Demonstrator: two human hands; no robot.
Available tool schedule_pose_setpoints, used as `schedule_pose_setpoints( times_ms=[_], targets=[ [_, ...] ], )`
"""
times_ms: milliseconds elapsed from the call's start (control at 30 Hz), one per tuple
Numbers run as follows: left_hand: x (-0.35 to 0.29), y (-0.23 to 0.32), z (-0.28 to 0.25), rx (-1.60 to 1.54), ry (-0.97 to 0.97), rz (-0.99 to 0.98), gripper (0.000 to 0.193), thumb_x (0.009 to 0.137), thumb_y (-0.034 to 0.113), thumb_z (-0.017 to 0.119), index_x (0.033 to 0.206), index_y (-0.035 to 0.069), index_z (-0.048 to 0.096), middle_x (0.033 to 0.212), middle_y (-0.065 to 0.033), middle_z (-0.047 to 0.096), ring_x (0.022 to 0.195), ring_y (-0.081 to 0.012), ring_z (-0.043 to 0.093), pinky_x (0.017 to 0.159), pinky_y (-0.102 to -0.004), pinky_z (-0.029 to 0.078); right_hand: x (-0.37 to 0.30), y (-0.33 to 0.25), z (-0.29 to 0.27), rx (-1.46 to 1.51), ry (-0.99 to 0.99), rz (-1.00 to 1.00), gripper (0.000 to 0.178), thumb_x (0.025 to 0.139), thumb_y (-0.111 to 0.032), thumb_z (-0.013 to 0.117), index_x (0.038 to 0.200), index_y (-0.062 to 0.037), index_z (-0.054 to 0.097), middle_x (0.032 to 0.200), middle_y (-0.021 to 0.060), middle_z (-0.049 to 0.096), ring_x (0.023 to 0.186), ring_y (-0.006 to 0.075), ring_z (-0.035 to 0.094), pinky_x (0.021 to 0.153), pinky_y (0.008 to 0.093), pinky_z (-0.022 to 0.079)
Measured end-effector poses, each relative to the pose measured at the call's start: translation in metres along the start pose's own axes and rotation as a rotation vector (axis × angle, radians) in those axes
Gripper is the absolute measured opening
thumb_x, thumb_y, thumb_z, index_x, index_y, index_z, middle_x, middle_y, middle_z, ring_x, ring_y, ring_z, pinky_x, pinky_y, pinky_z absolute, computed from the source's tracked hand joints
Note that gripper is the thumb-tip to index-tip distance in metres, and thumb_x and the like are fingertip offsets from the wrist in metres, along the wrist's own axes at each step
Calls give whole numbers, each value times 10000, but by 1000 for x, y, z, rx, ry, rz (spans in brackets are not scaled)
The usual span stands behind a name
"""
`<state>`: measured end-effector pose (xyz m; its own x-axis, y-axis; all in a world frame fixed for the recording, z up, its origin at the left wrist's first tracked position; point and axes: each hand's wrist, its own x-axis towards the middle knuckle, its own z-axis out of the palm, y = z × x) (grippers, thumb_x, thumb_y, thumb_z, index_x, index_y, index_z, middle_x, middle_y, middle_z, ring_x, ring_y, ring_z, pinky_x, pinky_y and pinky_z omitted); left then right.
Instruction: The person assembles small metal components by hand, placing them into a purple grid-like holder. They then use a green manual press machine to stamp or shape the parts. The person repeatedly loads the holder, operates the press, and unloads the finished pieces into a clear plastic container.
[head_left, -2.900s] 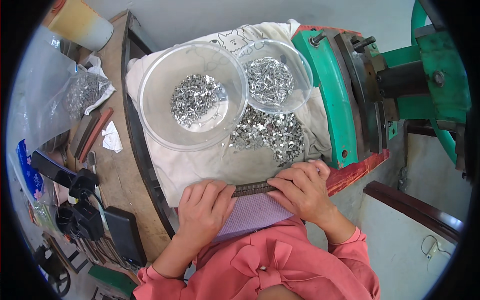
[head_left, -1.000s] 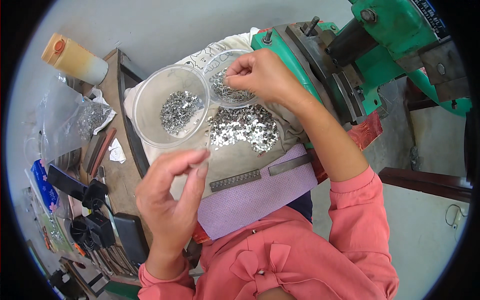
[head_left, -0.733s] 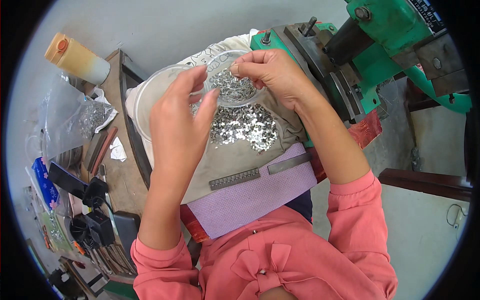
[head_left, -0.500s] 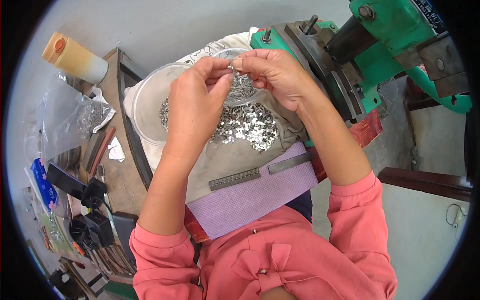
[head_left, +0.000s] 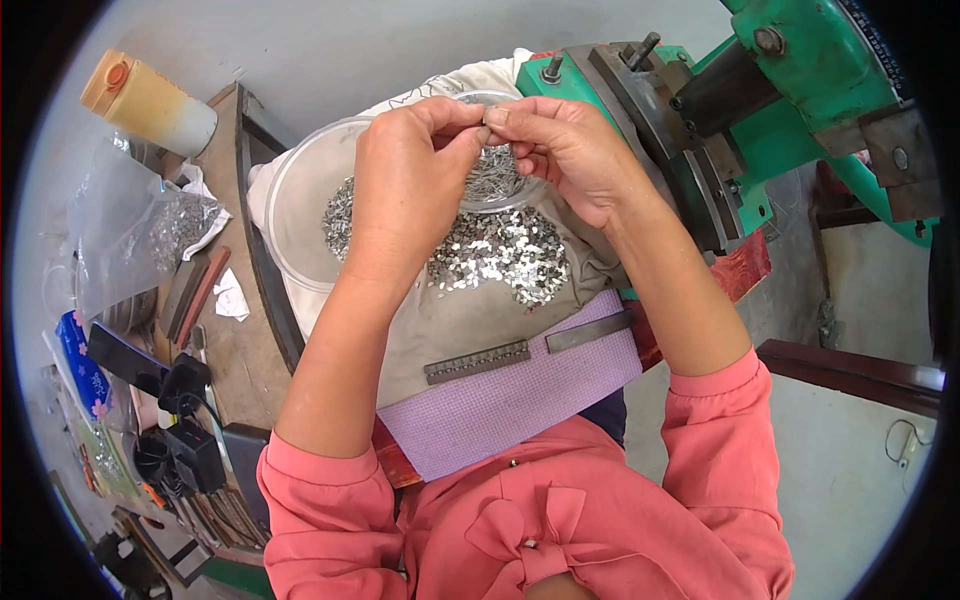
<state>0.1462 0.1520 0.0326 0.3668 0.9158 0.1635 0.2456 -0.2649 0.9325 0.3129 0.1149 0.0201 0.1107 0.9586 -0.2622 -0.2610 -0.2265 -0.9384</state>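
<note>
My left hand [head_left: 410,185] and my right hand [head_left: 572,155] meet above a clear round bowl [head_left: 490,208], fingertips pinched together. Whatever is between them is too small and too covered to name. Thin metal pins [head_left: 497,178] fill the bowl. Just nearer to me, a pile of small shiny metal pieces [head_left: 505,258] lies spread on a beige cloth [head_left: 375,345]. A notched metal bar [head_left: 477,362] rests by the far edge of a purple textured mat [head_left: 500,425]. To its right, on the mat, is a plain flat metal bar [head_left: 592,331].
At the right stands a green press machine [head_left: 760,150] with dark metal parts. A large round clear plastic rim [head_left: 272,215] lies left of the pile. On the wooden table [head_left: 250,370] at the left are a yellow-and-white container [head_left: 150,105], a plastic bag [head_left: 120,230] and dark and reddish bars.
The view has shifted slightly. Both hands remain pinched together above the bowl, now a little further right in the picture, with the left fingers closed more tightly against the right.
</note>
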Motion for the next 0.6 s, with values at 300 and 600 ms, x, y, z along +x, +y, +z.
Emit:
schedule_pose_setpoints(
  times_ms=[300,600],
  targets=[
    [8,-5,-2,56,-25,-14,144,848,69,679,885,-52,747,819,-182,751,742,-224,736,713,-334,562,-7,-1,13,-153,59,-39,223,966,-186,684,1043,14,743,856,26,714,668,71,575,650,219,499],
    [9,-4,-6,183,-44,8,102,847,39,664,846,-61,684,774,-69,717,717,-98,662,671,-248,521,-9,-5,14,-257,-1,1,289,997,-142,612,1221,18,701,921,42,714,712,69,594,677,221,552]
  ],
)
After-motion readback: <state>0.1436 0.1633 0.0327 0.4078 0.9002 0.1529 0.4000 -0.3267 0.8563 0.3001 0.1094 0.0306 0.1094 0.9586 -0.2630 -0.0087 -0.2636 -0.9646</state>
